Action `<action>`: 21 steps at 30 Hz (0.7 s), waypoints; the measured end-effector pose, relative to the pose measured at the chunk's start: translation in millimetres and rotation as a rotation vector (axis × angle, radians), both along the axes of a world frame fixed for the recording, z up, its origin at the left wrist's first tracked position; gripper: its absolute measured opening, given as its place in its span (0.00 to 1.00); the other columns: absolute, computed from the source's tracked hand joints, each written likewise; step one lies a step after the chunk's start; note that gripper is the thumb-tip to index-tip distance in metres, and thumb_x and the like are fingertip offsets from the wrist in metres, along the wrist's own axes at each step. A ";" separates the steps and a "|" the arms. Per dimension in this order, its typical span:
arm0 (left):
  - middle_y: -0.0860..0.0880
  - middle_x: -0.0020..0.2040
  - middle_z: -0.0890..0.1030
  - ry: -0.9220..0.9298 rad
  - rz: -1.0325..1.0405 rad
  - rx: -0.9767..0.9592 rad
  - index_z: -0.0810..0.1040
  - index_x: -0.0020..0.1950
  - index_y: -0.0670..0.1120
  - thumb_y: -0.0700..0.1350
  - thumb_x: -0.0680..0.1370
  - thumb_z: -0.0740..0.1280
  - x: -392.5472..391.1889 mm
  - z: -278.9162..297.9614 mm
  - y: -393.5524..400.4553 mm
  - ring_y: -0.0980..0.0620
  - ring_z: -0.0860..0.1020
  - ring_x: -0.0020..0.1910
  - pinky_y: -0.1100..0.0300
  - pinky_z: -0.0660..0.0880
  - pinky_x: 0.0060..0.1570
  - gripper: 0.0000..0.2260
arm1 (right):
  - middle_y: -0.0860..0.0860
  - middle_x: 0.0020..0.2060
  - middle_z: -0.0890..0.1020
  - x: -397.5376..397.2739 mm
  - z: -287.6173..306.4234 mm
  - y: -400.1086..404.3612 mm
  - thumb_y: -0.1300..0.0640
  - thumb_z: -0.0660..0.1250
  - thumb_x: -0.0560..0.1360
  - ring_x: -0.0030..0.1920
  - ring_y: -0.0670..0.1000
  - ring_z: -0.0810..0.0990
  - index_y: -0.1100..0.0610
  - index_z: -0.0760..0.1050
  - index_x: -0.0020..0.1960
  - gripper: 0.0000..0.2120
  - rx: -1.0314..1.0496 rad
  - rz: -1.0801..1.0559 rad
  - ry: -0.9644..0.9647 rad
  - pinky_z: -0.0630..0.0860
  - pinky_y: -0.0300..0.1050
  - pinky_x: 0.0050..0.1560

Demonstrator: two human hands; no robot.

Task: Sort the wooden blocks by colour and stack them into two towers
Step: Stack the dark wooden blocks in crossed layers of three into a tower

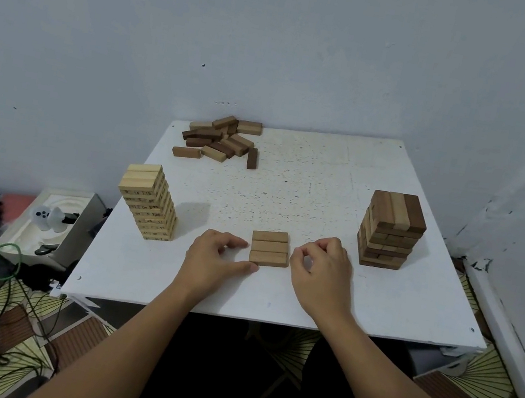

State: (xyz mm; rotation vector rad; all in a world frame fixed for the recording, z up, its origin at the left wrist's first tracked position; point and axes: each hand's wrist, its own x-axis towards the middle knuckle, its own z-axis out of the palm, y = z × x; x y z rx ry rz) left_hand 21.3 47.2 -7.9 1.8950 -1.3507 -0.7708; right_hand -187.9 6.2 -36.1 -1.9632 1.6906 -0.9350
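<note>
Both our hands, left hand point(217, 255) and right hand point(322, 268), are flanking three flat blocks point(270, 248), fingers loosely curled, gripping nothing; long axes running 9-to-3; pale tower point(149, 200) at 9, loose pile point(220, 139) at 11.

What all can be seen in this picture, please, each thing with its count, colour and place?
pale tower: one, light wood, on the table's left side
dark tower: one, mixed browns, on the table's right side
row of blocks: three, tan, flat and side by side near the front edge, between the hands
loose pile: a heap, count unclear, pale and dark mixed, far left corner
table: one, white and speckled, in a corner of the pale walls
box: one, white, on the floor left of the table
cables: several, green and black, floor at left
left hand: fingers curled, at the row's left end
right hand: fingers curled, just right of the row
</note>
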 end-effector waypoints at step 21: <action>0.56 0.52 0.74 -0.147 -0.190 0.241 0.66 0.78 0.64 0.61 0.65 0.82 8.6 21.9 -26.9 0.51 0.76 0.55 0.41 0.71 0.67 0.45 | 0.48 0.71 0.61 -12.6 31.2 -11.5 0.39 0.68 0.73 0.74 0.53 0.57 0.39 0.54 0.80 0.40 0.366 0.291 0.186 0.51 0.53 0.77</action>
